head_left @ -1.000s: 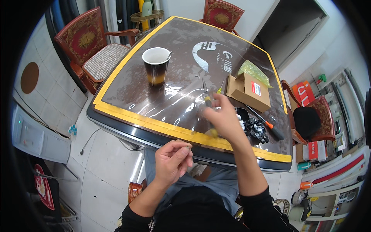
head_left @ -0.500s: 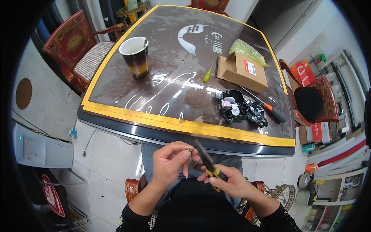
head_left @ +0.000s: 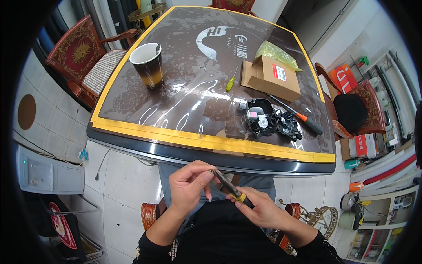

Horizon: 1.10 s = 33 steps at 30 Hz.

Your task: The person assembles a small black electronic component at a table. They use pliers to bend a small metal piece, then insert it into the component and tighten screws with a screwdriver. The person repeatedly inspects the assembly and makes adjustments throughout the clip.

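Note:
Over my lap, just in front of the table's near edge, my left hand (head_left: pixel 189 185) pinches something tiny between thumb and forefinger, too small to name. My right hand (head_left: pixel 259 207) is closed round the yellow-and-black handle of what looks like a utility knife (head_left: pixel 226 182). Its long dark blade slants up to the left, and the tip meets the left fingertips at the tiny piece. On the table beyond, to the right, lie an opened black plastic housing (head_left: pixel 260 119) and a second black part (head_left: pixel 288 125) with mechanical pieces showing.
A dark table (head_left: pixel 176 101) edged with yellow tape spans the front. On it stand a paper cup (head_left: pixel 147 66) and an open cardboard box (head_left: pixel 274 79) beside a yellowish plastic bag (head_left: pixel 277 56). A yellow-green screwdriver (head_left: pixel 231 82) and an orange-and-black screwdriver (head_left: pixel 303 118) lie nearby.
My right hand has turned the knife, so its blade leans further left and its tip now reaches the left fingertips. The left hand keeps its pinch. The view has shifted slightly.

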Each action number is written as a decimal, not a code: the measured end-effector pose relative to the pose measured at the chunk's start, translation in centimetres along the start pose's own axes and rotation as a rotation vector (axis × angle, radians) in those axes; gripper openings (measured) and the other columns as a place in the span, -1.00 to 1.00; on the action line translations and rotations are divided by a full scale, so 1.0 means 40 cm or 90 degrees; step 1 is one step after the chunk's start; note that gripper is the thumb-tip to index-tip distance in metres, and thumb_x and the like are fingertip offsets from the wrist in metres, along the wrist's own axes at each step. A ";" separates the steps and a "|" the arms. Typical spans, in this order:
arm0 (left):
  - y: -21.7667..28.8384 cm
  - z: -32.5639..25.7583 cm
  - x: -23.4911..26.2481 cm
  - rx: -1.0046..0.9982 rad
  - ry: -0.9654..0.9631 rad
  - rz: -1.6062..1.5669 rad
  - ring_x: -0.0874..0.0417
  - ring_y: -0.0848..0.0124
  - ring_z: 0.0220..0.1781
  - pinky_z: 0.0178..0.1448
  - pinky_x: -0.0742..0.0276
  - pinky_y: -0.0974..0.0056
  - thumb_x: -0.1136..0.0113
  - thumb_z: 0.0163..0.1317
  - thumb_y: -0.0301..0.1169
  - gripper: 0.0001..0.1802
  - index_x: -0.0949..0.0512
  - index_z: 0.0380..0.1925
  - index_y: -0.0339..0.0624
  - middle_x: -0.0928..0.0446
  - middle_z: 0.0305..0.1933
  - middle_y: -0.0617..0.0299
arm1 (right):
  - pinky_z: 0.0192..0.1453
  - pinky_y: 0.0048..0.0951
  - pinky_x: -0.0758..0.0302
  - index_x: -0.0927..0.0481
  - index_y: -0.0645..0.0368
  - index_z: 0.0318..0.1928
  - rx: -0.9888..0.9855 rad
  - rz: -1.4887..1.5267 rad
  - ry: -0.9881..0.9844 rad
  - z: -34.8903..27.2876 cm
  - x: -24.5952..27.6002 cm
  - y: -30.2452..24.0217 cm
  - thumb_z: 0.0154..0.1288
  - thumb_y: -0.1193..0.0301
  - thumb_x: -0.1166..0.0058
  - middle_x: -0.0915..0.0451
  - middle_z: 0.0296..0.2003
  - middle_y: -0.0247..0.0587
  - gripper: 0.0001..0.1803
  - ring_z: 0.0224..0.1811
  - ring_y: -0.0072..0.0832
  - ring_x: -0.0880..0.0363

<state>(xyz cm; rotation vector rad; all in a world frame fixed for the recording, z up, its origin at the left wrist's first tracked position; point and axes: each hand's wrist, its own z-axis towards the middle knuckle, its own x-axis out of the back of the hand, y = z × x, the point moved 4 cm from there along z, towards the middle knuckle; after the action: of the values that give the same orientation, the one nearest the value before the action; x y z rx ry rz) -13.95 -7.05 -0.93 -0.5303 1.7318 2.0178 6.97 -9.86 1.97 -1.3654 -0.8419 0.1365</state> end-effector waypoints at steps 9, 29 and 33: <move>0.005 0.001 0.006 0.009 -0.034 0.001 -0.80 0.34 -0.18 -0.49 -0.68 0.46 -0.25 0.45 -0.63 -0.83 -0.69 -0.03 -0.47 -0.70 -0.08 -0.04 | 0.16 -0.16 -0.58 -0.44 0.34 0.36 0.032 -0.091 0.010 0.002 0.004 -0.005 0.50 0.49 -0.20 -0.69 0.00 -0.01 -0.51 0.05 -0.05 -0.67; 0.013 -0.015 -0.001 -0.140 -0.011 0.131 -0.85 0.10 -0.14 -0.37 -0.83 0.34 -0.17 0.45 -0.62 -0.86 -0.66 -0.10 -0.47 -0.67 -0.17 -0.10 | 0.00 -0.11 -0.64 -0.44 0.34 0.27 -0.015 -0.147 0.052 -0.004 -0.037 -0.003 0.41 0.54 -0.24 -0.57 -0.07 0.11 -0.53 -0.06 0.09 -0.68; 0.025 -0.006 -0.011 -0.169 -0.035 0.158 -0.86 0.10 -0.11 -0.33 -0.85 0.33 -0.17 0.42 -0.67 -0.87 -0.66 -0.11 -0.46 -0.67 -0.16 -0.10 | 0.02 -0.12 -0.64 -0.44 0.33 0.28 0.002 -0.147 0.058 -0.004 -0.033 0.000 0.39 0.55 -0.26 -0.58 -0.05 0.11 -0.50 -0.04 0.07 -0.68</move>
<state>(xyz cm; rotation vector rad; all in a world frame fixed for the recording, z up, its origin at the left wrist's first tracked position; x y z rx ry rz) -14.14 -7.47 0.11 -0.3491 1.5714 2.4328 6.15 -10.71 1.38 -1.2518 -0.9140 -0.1026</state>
